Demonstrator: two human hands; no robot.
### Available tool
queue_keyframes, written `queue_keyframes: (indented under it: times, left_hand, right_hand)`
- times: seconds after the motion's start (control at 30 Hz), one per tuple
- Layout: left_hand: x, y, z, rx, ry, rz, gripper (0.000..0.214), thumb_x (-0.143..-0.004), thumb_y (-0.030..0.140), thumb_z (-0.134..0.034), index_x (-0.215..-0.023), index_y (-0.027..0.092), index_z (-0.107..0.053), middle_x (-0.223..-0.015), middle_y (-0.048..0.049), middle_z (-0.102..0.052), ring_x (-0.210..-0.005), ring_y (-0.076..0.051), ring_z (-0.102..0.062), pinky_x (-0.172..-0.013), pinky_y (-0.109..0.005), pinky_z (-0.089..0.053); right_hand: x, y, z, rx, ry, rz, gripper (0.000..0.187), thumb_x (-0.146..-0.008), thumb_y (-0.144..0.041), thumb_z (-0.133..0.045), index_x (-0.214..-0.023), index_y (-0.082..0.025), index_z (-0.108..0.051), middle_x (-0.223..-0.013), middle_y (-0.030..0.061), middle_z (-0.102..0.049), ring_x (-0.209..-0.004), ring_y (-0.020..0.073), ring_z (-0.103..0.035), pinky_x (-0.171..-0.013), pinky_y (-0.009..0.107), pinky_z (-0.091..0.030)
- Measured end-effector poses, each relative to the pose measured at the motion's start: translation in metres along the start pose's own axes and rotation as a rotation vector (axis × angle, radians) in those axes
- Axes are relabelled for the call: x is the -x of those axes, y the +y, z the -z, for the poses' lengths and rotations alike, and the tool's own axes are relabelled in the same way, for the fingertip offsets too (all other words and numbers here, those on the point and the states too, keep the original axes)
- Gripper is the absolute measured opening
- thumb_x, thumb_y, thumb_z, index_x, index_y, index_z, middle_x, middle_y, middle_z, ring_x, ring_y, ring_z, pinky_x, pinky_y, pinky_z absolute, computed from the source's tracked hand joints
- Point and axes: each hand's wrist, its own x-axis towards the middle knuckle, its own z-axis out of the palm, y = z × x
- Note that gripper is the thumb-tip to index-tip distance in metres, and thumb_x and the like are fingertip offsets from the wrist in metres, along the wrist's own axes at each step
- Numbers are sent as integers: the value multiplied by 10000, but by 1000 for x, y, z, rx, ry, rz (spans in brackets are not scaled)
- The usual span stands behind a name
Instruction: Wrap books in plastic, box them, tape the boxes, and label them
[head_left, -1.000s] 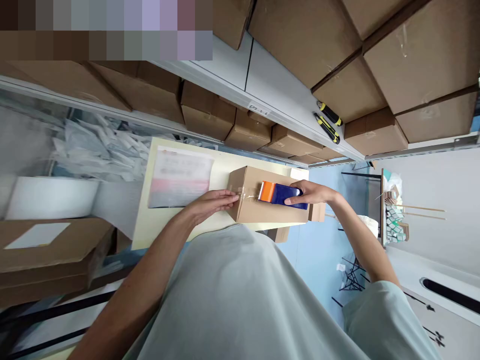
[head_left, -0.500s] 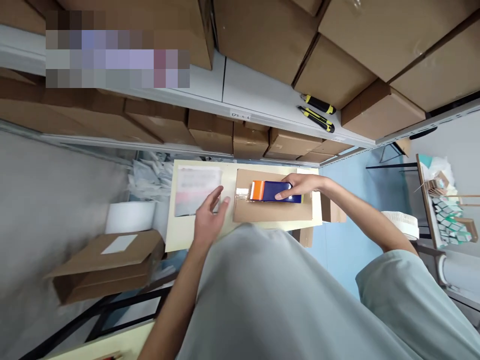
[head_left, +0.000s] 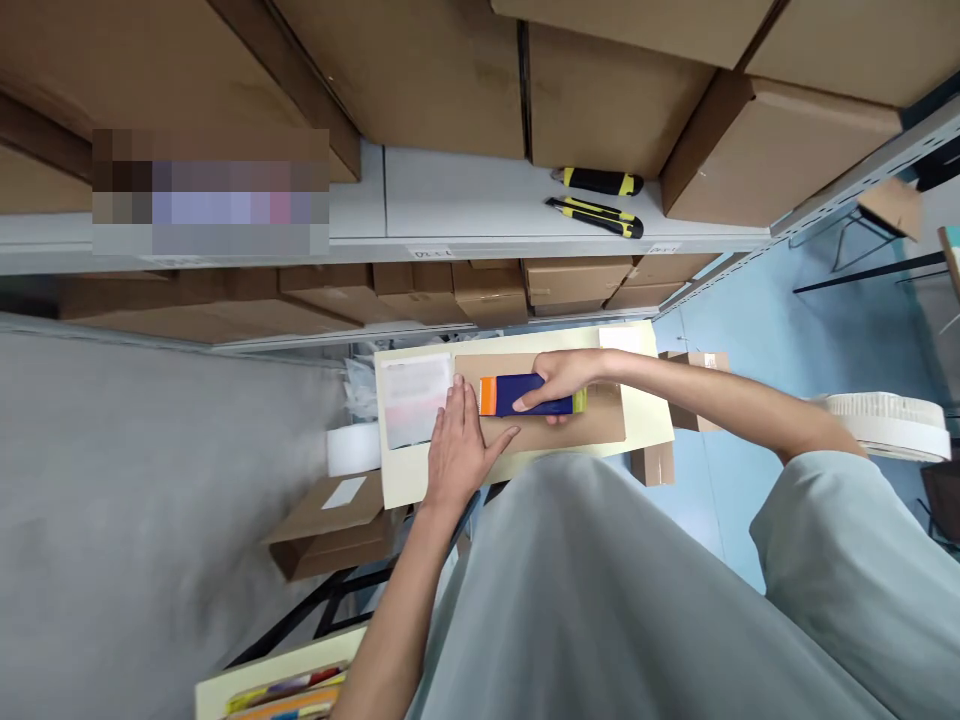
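Right hand [head_left: 566, 375] clamps blue tape dispenser [head_left: 525, 396] flat on cardboard box [head_left: 592, 425]; long axis left-right, orange blade end pointing away from grip toward left hand [head_left: 459, 450], pressed flat, fingers spread, on box end.

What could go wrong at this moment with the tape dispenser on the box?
1. The orange end of the tape dispenser lies right beside the left hand, flat on the cardboard box; a slip might scrape that hand.
2. The right hand holds the dispenser only at its rear part, so the tape may run crooked.
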Motion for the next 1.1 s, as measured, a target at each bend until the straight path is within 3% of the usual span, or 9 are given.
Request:
queue_keyframes:
  times: [0.17,0.37,0.57,0.77,0.93,1.1]
  left_hand:
    - [-3,12,4,-82,-63,53,1113,-993,800,-419,-1756,84,-41,-1810,-250,-113,-1634,-429,-313,-1266,-595,-368]
    - [-6,10,4,-134,-126,124,1151,-967,835,-418,-1754,72,-67,-1817,-242,-82,-1569,-472,-415,-1165,-574,-495]
    - [-13,25,10,-175,-190,211,1127,-967,773,-474,-1756,80,-65,-1824,-231,-66,-1589,-483,-376,-1177,-597,-491]
    - [-23,51,19,-237,-299,328,1117,-973,753,-402,-1737,19,-48,-1828,-226,-13,-1615,-504,-302,-1131,-688,-499]
    - [-24,50,15,-260,-300,369,1135,-944,782,-380,-1745,53,-43,-1834,-203,-12,-1610,-508,-312,-1146,-682,-487]
    - [-25,48,14,-265,-318,387,1147,-928,814,-341,-1751,85,-10,-1839,-170,20,-1597,-519,-335,-1122,-724,-481]
  right_hand:
    - [43,27,18,52,-2,-59,543,-744,-660,-903,-723,-185,-640,-653,15,-742,-674,174,-716,-695,262,-547]
    - [121,90,49,49,1,-105,612,-744,-779,-821,-842,-185,-711,-778,40,-793,-748,192,-743,-724,280,-535]
    - [172,144,60,27,30,-111,603,-796,-776,-778,-856,-178,-723,-771,49,-791,-713,191,-721,-702,304,-518]
    - [173,174,61,73,64,-115,573,-864,-752,-734,-823,-182,-689,-804,62,-790,-669,164,-673,-626,299,-460]
    - [158,194,73,46,54,-122,572,-820,-745,-787,-855,-187,-668,-813,60,-791,-696,174,-698,-623,298,-470]
    - [159,197,82,-20,19,-73,561,-792,-726,-821,-870,-196,-659,-808,41,-785,-720,178,-711,-670,306,-516]
